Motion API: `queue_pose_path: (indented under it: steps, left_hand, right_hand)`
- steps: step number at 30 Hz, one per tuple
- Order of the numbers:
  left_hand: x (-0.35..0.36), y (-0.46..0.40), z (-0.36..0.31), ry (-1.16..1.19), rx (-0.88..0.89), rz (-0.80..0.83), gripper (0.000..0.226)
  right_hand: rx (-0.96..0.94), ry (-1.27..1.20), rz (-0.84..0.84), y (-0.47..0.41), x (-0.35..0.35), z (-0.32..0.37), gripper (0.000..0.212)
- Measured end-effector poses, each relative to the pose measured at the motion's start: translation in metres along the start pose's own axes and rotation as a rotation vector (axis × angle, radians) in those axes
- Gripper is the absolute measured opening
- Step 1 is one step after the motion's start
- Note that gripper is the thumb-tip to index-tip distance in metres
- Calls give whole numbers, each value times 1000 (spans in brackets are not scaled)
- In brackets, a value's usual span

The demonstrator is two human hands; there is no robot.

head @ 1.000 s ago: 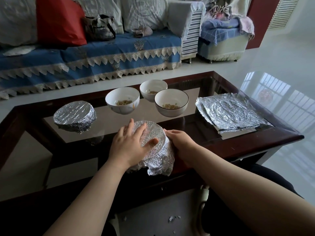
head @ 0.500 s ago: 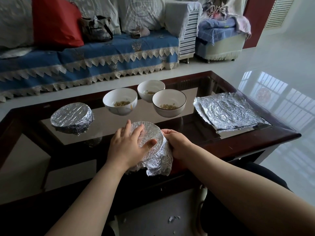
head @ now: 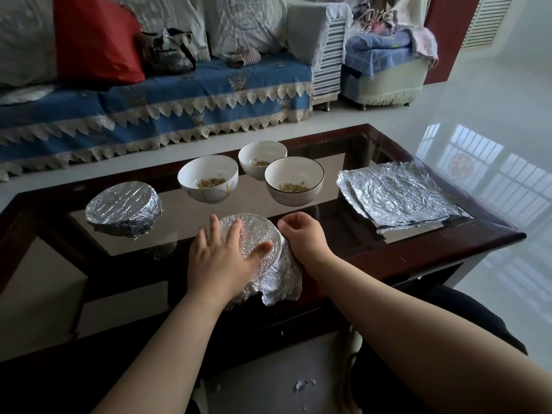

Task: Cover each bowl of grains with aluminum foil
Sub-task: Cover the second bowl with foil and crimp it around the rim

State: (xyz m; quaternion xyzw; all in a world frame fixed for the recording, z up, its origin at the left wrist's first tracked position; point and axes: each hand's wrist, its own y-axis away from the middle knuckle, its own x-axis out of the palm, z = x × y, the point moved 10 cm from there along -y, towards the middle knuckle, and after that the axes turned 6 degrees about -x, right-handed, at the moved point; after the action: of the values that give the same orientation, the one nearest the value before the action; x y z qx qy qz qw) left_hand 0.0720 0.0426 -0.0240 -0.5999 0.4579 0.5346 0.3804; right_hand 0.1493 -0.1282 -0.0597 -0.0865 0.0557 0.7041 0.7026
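While I look from the left side of the glass table [head: 403,255], I first see a finished bowl [head: 123,208] all wrapped in foil. Next comes my left hand [head: 222,258]. Its fingers lie straight and spread, pressing flat on the foil top of the bowl I am working on [head: 263,234], which sits near the front edge. Then comes my right hand [head: 303,234]. A moment ago it was tucked low against the bowl's right side; now it has come up a little, and its fingers are curled at the rim. I cannot tell if they pinch the foil or just push on it. A loose flap of foil [head: 282,288] sticks out at the front, so I think this bowl is not done. Behind it stand three open bowls [head: 294,182] with grains inside. Far right lies the stack of foil sheets [head: 397,195], ready for them.
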Motion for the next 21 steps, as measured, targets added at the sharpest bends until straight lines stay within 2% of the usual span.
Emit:
queue_pose_path:
  steps: [3, 6, 9, 12, 15, 21]
  left_hand:
    - [-3, 2, 1, 8, -70, -8, 110]
    - [-4, 5, 1, 26, -86, 44, 92]
    - [-10, 1, 1, -9, 11, 22, 68]
    - [-6, -3, -3, -54, 178, 34, 59]
    - [2, -4, -4, -23, 250, 91, 62]
    - [5, -5, -3, -15, 222, 76, 60]
  right_hand:
    - [-30, -39, 55, 0, 1, 15, 26]
    - [-104, 98, 188, 6, 13, 21, 22]
    - [-163, 173, 225, 10, 18, 19, 7]
    - [-166, 111, 251, 9, 21, 21, 6]
    - [-59, -47, 278, 10, 26, 11, 15]
    - [152, -185, 397, 20, 36, -8, 32]
